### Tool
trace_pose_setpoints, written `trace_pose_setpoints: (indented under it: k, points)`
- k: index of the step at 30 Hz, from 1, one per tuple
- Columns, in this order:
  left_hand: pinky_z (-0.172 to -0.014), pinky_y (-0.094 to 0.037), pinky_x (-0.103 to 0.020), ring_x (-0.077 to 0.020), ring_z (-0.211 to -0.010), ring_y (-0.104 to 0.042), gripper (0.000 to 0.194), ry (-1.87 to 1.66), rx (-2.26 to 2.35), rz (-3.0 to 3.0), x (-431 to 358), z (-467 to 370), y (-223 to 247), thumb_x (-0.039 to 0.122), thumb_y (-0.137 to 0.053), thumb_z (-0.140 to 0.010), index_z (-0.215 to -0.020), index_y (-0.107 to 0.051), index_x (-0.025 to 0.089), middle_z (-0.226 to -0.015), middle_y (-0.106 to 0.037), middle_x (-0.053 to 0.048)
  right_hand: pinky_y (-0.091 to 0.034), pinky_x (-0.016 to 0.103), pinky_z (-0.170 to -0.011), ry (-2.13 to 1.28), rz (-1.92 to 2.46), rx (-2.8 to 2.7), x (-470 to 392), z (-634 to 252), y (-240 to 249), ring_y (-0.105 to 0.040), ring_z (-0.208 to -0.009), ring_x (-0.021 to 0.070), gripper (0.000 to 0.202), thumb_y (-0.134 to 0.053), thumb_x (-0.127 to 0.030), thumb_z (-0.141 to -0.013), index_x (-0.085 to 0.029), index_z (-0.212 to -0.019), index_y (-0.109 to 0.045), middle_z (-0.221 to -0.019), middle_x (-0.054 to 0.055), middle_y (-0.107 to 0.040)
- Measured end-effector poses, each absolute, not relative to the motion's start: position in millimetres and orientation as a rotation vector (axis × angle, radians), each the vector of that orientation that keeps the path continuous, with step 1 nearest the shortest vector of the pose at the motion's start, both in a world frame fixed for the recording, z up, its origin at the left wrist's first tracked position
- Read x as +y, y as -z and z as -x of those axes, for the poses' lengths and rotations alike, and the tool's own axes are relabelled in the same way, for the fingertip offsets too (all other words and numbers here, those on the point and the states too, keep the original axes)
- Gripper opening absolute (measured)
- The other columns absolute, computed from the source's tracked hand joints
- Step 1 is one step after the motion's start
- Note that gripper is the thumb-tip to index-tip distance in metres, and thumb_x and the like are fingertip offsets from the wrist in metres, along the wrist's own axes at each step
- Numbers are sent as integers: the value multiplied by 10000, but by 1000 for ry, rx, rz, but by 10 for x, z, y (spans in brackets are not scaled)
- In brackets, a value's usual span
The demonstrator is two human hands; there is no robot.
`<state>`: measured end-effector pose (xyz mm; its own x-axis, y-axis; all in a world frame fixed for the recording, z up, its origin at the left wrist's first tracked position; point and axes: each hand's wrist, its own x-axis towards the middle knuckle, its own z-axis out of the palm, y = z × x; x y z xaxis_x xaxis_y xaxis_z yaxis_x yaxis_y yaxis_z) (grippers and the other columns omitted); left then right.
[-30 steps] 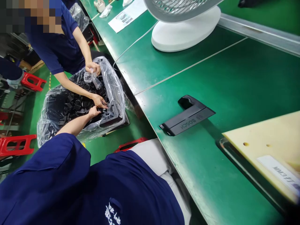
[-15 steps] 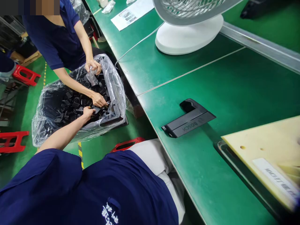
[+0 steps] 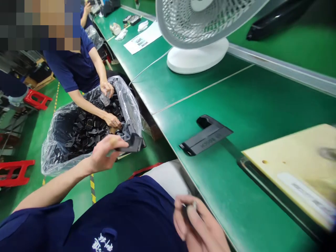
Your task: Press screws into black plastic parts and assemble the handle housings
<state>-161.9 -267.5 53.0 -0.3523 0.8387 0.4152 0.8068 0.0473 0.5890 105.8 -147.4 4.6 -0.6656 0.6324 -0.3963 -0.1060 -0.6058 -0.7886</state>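
My left hand (image 3: 106, 152) pinches a small black plastic part (image 3: 135, 143) between thumb and fingers, raised in front of the near rim of a bin lined with clear plastic (image 3: 52, 162). Many loose black plastic parts (image 3: 86, 133) fill that bin. Low in front of my body, my right hand (image 3: 198, 224) is curled closed beside the table edge; motion blurs it, and a dark shape between the fingers is too unclear to name. On the green table (image 3: 168, 119) lies a larger L-shaped black plastic piece with raised lettering (image 3: 207, 138), touched by neither hand.
A co-worker reaches into the bin with one hand (image 3: 112, 120) and holds a crumpled clear bag (image 3: 105, 99) in the other. A white fan (image 3: 196, 59), a printed sheet (image 3: 141, 40) and a cream fixture board (image 3: 288, 157) are on the table. Red stools (image 3: 18, 173) stand left.
My left hand has come up out of the bin toward me with a black plastic part. My right hand has come into view at the bottom. The view has shifted slightly.
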Motion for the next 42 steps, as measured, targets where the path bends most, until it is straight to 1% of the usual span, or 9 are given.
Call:
trace_pose_setpoints:
  k: [5,12,17,20,22,24,31,36,42]
  points:
    - [-862,-606,-458,-271,-976,-717,385,-783,1373,-2686,-2317,1387,-786,36,-633,-758,-1056,-679,275,-1041,-758,-87,-342,220,-432,-2358,881,-870,-1281,-817,-29,-421,-476,63,408,-787,-492,-701,-167,-724,-542,-685,-18,-504]
    - [-745,-642,-339,-199,-795,-735,52,-606,673,-3088,-1826,1157,-900,238,-675,-811,-862,-670,233,-855,-773,-41,-455,250,-528,-2216,888,-1204,-1133,-1029,-228,-563,-607,101,416,-793,-460,-671,-178,-755,-498,-1087,94,-652]
    - [-806,-633,-359,-228,-878,-737,69,-505,502,-3178,-1743,1142,-898,270,-644,-837,-878,-676,225,-918,-770,-71,-478,256,-534,-2145,988,-1281,-1177,-1033,-251,-573,-566,110,409,-781,-436,-678,-176,-641,-468,-870,51,-668]
    - [-919,-598,-387,-241,-1090,-683,346,-787,963,-2862,-1808,1147,-769,167,-691,-814,-1148,-634,238,-1126,-734,-90,-487,257,-492,-2152,1011,-1068,-1247,-963,-191,-565,-488,88,444,-793,-479,-651,-167,-641,-477,-961,69,-667]
    - [-987,-552,-403,-254,-1211,-614,661,-1076,1302,-2366,-1893,1084,-613,154,-723,-802,-1397,-452,252,-1298,-643,-141,-502,264,-483,-2140,1024,-897,-1292,-906,-152,-568,-465,86,478,-801,-510,-630,-165,-636,-470,-1006,78,-661]
    - [-1029,-510,-400,-262,-1263,-573,785,-1314,1438,-1803,-1985,954,-438,249,-734,-820,-1485,-319,252,-1381,-570,-179,-520,267,-496,-2113,1041,-778,-1327,-844,-126,-572,-465,86,488,-801,-519,-626,-166,-633,-463,-991,68,-654]
    - [-926,-545,-416,-273,-1042,-690,602,-1726,1475,-710,-1987,466,-200,442,-731,-802,-1324,-521,225,-1125,-709,-130,-556,264,-536,-2137,1019,-846,-1446,-736,-68,-625,-556,121,399,-755,-493,-722,-186,-790,-509,-908,29,-629]
    - [-756,-562,-305,-197,-828,-708,601,-1578,1521,-304,-1873,513,-312,511,-682,-827,-1307,-518,190,-981,-734,-102,-598,325,-779,-1939,998,-990,-1477,-908,-6,-671,-807,159,354,-619,-470,-872,-206,-1098,-551,-975,55,-643]
    - [-631,-543,-251,-170,-723,-694,662,-1446,1565,-226,-1863,539,-358,530,-755,-745,-1293,-557,213,-1001,-719,-60,-585,291,-626,-1580,979,-1459,-1398,-999,-35,-674,-699,166,438,-637,-457,-875,-211,-1229,-556,-968,71,-707]
